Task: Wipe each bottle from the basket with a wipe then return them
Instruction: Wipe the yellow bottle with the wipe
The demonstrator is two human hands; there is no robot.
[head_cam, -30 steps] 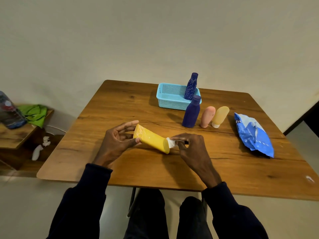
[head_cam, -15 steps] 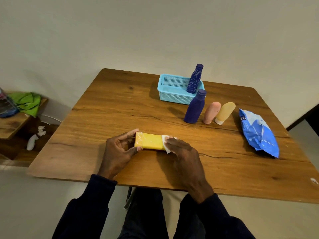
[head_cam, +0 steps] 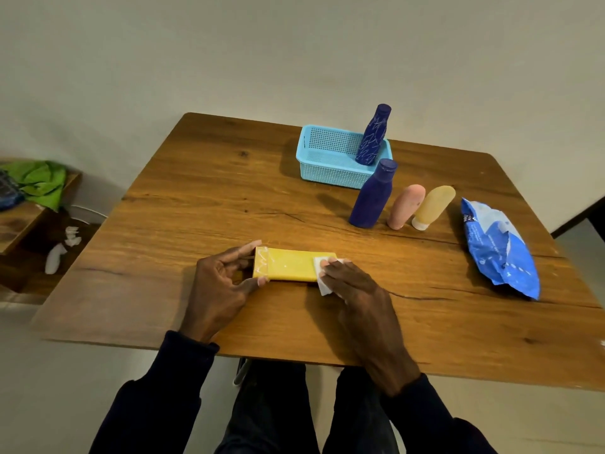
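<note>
At the near edge of the table (head_cam: 203,191), down flat now with the yellow tube (head_cam: 289,266), lifted at a slant off the wood a second ago. Pinched at its crimped end by the left hand (head_cam: 219,286), grip closed thumb to fingers across the seal. Pressed at the cap end by the right hand (head_cam: 353,290), fingers laid fairly straight over a white wipe (head_cam: 322,283), grip spread rather than curled; wipe brought up onto the top face from the tip, where pinched a second back. Reads as wiping under way on this one, not finished: likely a pass along the length to come, then a return to the basket. Farther back, right of centre, a pale blue basket (head_cam: 322,158) with one patterned bottle (head_cam: 371,139) tilted at its right end. Just in front, outside it, a plain blue bottle (head_cam: 373,198), a pink tube (head_cam: 406,208) and a tan tube (head_cam: 432,208) standing in a row, unmoved across the second. No telling from here which of those already wiped. Near the right edge, a crumpled blue wipe pack (head_cam: 501,250). Wood-grain top throughout, set against a plain pale wall (head_cam: 294,44). Off to the left, a low shelf (head_cam: 23,221) with a green cloth (head_cam: 39,181), white scraps (head_cam: 54,258) below it. Dark sleeves (head_cam: 183,365) and dark trousers (head_cam: 271,404) at the bottom of the view.
</note>
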